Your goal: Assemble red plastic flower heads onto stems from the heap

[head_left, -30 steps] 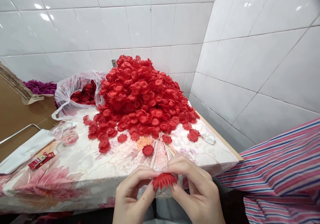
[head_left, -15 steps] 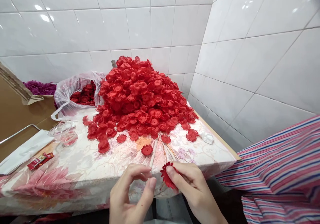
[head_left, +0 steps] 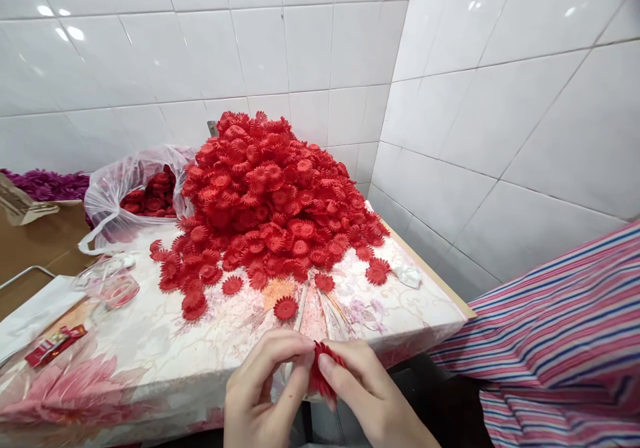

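A red artificial flower [head_left: 323, 373] with a fringe of narrow petals is held in front of the table edge. My right hand [head_left: 373, 395] pinches it between thumb and fingers from the right. On the other side, my left hand [head_left: 270, 388] has its thumb and fingertips pinched together at the flower's left edge; the exact contact is partly hidden. A single red flower head [head_left: 285, 308] lies on the cloth just beyond my hands. Behind it rises a large pile of similar red flower heads [head_left: 270, 195].
A floral tablecloth [head_left: 125, 341] covers the table. At left are a plastic bag [head_left: 107, 188] of red flowers, a clear cup [head_left: 120, 291], a red wrapper [head_left: 56, 345], a cardboard box [head_left: 55, 241] and purple flowers [head_left: 50, 185]. Striped fabric [head_left: 545, 328] hangs at right, beside tiled walls.
My left hand has closed its fingers and come right, up to the flower in my right hand. The flower and right hand have shifted slightly left. The view has turned a little right.
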`<state>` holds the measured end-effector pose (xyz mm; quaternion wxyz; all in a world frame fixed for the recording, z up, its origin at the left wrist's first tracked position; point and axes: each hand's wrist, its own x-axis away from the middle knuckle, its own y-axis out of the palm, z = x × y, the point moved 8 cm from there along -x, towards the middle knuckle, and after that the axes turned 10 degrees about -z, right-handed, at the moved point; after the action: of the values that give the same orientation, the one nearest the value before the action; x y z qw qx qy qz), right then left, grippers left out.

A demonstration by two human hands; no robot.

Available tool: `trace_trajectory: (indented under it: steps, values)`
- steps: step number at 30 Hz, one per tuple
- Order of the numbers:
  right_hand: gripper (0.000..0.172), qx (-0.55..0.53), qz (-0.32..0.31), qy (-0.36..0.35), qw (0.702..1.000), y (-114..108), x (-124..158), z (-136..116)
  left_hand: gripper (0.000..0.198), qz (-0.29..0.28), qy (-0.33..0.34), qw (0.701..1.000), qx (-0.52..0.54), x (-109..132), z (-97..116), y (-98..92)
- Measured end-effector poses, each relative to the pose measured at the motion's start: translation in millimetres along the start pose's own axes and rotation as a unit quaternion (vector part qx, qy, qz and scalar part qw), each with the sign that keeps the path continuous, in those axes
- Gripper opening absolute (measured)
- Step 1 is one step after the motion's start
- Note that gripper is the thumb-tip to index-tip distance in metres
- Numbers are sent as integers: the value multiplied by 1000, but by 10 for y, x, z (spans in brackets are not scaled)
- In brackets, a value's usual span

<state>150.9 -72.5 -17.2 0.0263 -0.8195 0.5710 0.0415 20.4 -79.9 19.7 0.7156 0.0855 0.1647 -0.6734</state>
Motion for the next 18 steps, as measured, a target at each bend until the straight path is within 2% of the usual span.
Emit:
trace_trajectory:
  steps: [5,9,14,18]
  values:
    - [51,-78,-63,18,995,70,-87,41,10,-11,37,998,-53,-6,50,9]
    - [53,-137,-26,12,990,22,-129,51,10,-45,51,997,-36,-19,83,72]
    - [53,-179,6,8,984,15,-137,77,7,-99,8,995,-22,-68,-1,150]
    - [54,-215,1,18,977,38,-155,142,5,-139,-49,989,8,-89,-115,187]
